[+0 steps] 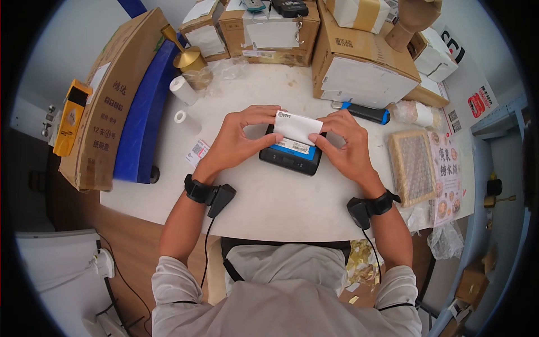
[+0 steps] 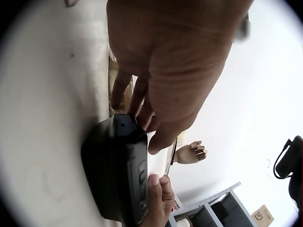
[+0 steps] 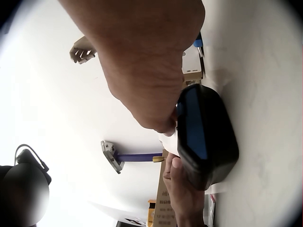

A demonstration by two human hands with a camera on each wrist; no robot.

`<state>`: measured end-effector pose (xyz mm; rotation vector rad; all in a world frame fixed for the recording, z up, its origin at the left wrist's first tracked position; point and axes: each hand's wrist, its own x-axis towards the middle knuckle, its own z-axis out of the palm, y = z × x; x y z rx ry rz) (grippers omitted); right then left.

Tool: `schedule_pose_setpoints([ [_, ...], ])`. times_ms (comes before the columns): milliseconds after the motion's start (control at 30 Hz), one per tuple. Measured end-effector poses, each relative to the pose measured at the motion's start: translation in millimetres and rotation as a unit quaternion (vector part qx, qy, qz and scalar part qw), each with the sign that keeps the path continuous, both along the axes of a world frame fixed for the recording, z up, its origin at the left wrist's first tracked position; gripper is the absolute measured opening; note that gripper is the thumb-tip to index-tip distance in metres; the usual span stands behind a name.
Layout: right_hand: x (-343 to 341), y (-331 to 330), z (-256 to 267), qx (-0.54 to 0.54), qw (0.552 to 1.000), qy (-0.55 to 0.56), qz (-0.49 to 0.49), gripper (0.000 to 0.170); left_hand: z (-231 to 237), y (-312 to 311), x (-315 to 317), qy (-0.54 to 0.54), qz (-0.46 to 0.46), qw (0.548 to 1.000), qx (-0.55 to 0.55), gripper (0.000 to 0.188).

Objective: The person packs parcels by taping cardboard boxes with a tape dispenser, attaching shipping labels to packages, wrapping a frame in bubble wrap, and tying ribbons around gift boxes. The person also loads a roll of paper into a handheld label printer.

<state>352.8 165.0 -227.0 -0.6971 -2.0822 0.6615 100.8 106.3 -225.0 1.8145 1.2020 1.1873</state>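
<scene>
Facing a black device (image 1: 291, 160) on a pale table (image 1: 269, 210), a person in rolled-up sleeves (image 1: 177, 279) has a small black camera (image 1: 222, 200) strapped to each wrist, both cameras on the near side of the device. Over the device's top, the left hand (image 1: 238, 137) pinches the left edge of a white slip (image 1: 297, 126) between thumb and fingers, and the right hand (image 1: 348, 143) pinches its right edge the same way. The slip stands tilted up above the device, with a small printed mark in its upper left corner; below it, a printed label (image 1: 297, 146) lies on the device's blue top. Whether the slip's lower edge touches the device, I cannot tell. Right of the device, well apart, lies a flat wrapped package (image 1: 412, 167); to its left are a printed tag (image 1: 197, 151) and two white rolls (image 1: 183, 91). Beyond the device, to the right, rests a blue-and-black cutter (image 1: 366, 112). Farthest past it stand brown cartons (image 1: 269, 28), and a wooden model hand (image 1: 412, 19) tops one to the right.
</scene>
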Motion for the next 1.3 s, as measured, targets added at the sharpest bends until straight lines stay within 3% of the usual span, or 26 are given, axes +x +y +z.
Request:
schedule_pose_setpoints([
  [167, -1.2, -1.6, 2.5, -0.002, 1.0, 0.001, -0.001, 0.018, -2.0, 0.3, -1.1, 0.065, 0.004, 0.995, 0.071, 0.018],
  [333, 1.8, 0.4, 5.3, 0.012, 0.999, -0.018, 0.027, 0.017, 12.8, -4.6, 7.2, 0.029, 0.027, 0.999, -0.012, 0.008],
  [667, 1.7, -1.3, 5.4, -0.01, 1.0, -0.021, 0.013, 0.014, -1.1, -1.1, 5.7, 0.012, 0.001, 1.0, 0.017, 0.01],
  [733, 1.7, -2.1, 5.2, -0.029, 0.999, -0.025, 0.002, 0.014, 4.7, -4.4, 11.7, 0.025, 0.04, 0.999, -0.005, 0.01],
  [1100, -0.5, -1.5, 1.8, 0.083, 0.995, -0.042, -0.036, 0.013, 4.0, -7.6, 19.6, 0.021, 0.091, 0.996, -0.004, 0.017],
  [1300, -2.1, -5.0, 1.9, 0.051, 0.997, -0.027, -0.054, 0.015, -2.9, -5.9, 19.2, 0.036, 0.108, 0.993, 0.009, 0.018],
])
